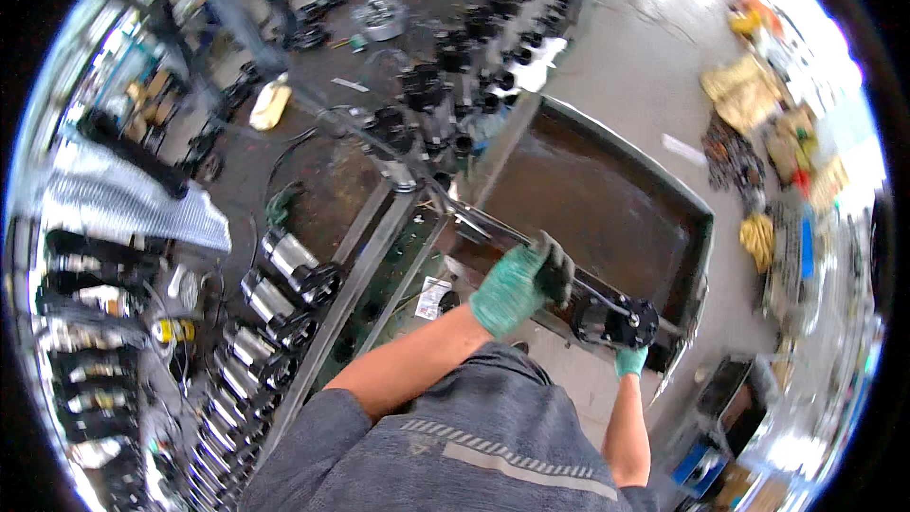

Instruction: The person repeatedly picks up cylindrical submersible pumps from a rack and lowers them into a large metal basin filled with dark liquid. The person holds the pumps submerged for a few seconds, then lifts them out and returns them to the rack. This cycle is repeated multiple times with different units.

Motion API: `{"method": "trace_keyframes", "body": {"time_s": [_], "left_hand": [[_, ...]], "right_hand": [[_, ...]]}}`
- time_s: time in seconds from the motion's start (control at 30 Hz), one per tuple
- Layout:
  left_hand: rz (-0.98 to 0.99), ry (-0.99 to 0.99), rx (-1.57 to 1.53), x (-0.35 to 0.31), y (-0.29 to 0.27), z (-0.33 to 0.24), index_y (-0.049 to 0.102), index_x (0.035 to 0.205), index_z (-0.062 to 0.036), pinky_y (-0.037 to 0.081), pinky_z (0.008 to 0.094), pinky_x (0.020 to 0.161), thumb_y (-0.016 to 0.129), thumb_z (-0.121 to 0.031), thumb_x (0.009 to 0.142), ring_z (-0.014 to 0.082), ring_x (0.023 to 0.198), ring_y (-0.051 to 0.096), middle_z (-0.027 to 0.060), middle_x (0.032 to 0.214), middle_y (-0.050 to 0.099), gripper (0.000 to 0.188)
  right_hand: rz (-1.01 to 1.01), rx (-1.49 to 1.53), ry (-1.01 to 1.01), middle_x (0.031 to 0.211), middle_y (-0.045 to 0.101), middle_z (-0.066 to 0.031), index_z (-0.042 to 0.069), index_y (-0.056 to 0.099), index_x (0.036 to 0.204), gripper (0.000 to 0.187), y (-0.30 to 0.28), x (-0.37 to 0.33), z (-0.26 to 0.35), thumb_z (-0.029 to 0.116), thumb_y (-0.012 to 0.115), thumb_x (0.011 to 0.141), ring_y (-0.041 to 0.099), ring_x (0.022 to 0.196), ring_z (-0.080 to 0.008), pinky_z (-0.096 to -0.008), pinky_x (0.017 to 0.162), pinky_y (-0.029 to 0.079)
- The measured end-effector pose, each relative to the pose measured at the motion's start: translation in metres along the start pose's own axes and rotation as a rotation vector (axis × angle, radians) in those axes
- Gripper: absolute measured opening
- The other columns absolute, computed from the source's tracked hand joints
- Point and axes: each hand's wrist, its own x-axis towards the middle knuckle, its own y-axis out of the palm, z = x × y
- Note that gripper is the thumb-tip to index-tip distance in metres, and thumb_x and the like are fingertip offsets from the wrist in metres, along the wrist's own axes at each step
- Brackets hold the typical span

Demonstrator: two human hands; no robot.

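My left hand [517,289], in a green glove with dark fingertips, closes around a long, thin dark rod [597,294] above the near side of a shallow metal tray. One end of the rod meets a black, round-flanged cylindrical part [616,322] to the right. Beneath that part, my right hand [630,361] in a green glove holds it from below; most of its fingers are hidden behind it. The tray [630,137] has raised dark rims and a brown, stained bottom.
Left of me, a workbench [327,171] carries rows of silver-and-black cylinders [251,346] and a bubble-wrap sheet [142,194]. More black parts [431,95] line the bench beyond. Sacks [744,90] and a dark chain pile [732,156] lie on the floor at right, near crates [739,398].
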Motion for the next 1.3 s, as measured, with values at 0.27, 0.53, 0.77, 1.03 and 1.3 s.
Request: {"method": "trace_keyframes", "body": {"time_s": [0.27, 0.53, 0.77, 1.03, 1.3], "left_hand": [[-0.293, 0.342, 0.316, -0.044, -0.045, -0.120, 0.053, 0.087, -0.0130, 0.048, 0.0302, 0.053, 0.053, -0.060, 0.102, 0.0176, 0.063, 0.061, 0.0052, 0.080, 0.061, 0.050], [-0.607, 0.693, 0.297, -0.107, -0.120, -0.272, 0.061, 0.088, -0.0120, 0.048, 0.0342, 0.062, 0.064, -0.057, 0.098, 0.0184, 0.068, 0.058, 0.0043, 0.083, 0.063, 0.046], [-0.733, 0.794, 0.735, -0.148, -0.173, -0.391, 0.063, 0.092, -0.0122, 0.053, 0.0318, 0.065, 0.058, -0.047, 0.105, 0.0161, 0.071, 0.063, 0.0044, 0.086, 0.068, 0.038], [-0.999, 0.822, 1.024, -0.176, -0.296, -0.441, 0.066, 0.105, -0.0110, 0.052, 0.0306, 0.066, 0.055, -0.037, 0.108, 0.0139, 0.070, 0.061, 0.0005, 0.086, 0.067, 0.028], [-1.334, 0.233, 1.486, -0.193, -0.316, -0.411, 0.066, 0.122, 0.0010, 0.049, 0.0476, 0.097, 0.049, -0.048, 0.105, 0.0458, 0.117, 0.064, 0.0291, 0.120, 0.069, 0.055]], "right_hand": [[0.234, 0.994, 0.378, 0.108, 0.067, -0.0032, 0.005, 0.063, 0.129, 0.052, -0.051, 0.055, 0.053, -0.014, 0.043, 0.084, 0.064, 0.091, -0.0137, -0.0278, 0.082, 0.055], [0.647, 0.949, 0.271, 0.089, 0.066, -0.0037, -0.001, 0.067, 0.108, 0.020, -0.102, 0.165, 0.310, -0.001, 0.061, 0.089, 0.062, 0.079, -0.0116, -0.0271, 0.069, 0.052], [0.667, 0.947, -0.078, 0.072, 0.063, -0.0049, -0.001, 0.066, 0.089, 0.015, -0.045, 0.236, 0.497, 0.013, 0.068, 0.092, 0.056, 0.067, -0.0112, -0.0321, 0.059, 0.048], [0.919, 1.139, 0.043, 0.087, 0.073, -0.0117, -0.001, 0.069, 0.101, 0.025, 0.055, 0.252, 0.606, 0.022, 0.071, 0.094, 0.065, 0.075, -0.0185, -0.0366, 0.068, 0.053], [0.788, 1.172, -0.276, 0.131, 0.066, -0.0061, 0.002, 0.054, 0.139, 0.039, 0.013, 0.248, 0.531, 0.013, 0.062, 0.103, 0.063, 0.104, -0.0151, -0.0292, 0.090, 0.053]]}}
